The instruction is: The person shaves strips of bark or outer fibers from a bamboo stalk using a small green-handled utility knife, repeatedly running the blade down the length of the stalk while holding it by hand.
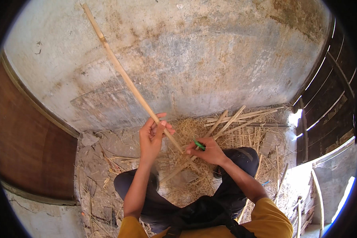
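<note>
A long pale strip of bamboo slants from the upper left down to the space between my knees. My left hand grips it low down, with the thumb along it and the other fingers partly spread. Close to the strip's lower end, my right hand is closed around a small tool with a green handle. The tool's working end is too small and covered to make out. My right fingertips touch or nearly touch the strip there. Below it, more strips cross over the shavings.
Fine shavings cover the floor around my legs. Several cut strips lie to the far right, by the stained wall. A brown panel stands at left, and a dark slatted wall with bright gaps at right.
</note>
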Demonstrator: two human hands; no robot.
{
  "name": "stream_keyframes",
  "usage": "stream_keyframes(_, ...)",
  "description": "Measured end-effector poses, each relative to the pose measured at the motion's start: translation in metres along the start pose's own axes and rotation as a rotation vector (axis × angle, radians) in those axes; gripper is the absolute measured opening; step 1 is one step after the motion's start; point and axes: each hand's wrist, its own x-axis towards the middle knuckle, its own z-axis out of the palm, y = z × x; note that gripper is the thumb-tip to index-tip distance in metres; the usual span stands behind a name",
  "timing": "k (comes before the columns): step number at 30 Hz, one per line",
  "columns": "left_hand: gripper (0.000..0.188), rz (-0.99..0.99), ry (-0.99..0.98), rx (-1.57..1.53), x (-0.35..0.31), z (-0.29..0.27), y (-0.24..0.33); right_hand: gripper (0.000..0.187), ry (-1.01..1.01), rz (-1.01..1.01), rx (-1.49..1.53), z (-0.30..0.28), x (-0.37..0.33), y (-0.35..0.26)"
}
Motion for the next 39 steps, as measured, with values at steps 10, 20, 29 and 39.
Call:
stream_keyframes(10,0.035,0.034,-0.149,0.099,0.006,-0.01,-0.011,0.021,0.142,-0.146,-0.022,-0.033,0.0,0.012)
stream_keyframes(20,0.031,-0.046,-0.507,0.166,-0.018,0.013,-0.007,0.019,0.36,0.003,0.497,-0.075,0.012,-0.046)
stream_keyframes(29,0.036,-0.052,-0.484,0.089,-0.028,0.029,-0.005,0.021,0.274,-0.129,0.189,-0.054,0.054,-0.083)
stream_keyframes(39,0.02,-0.181,-0.406,0.061,-0.049,0.027,-0.007,0.018,0.512,-0.237,0.242,-0.072,0.066,-0.114)
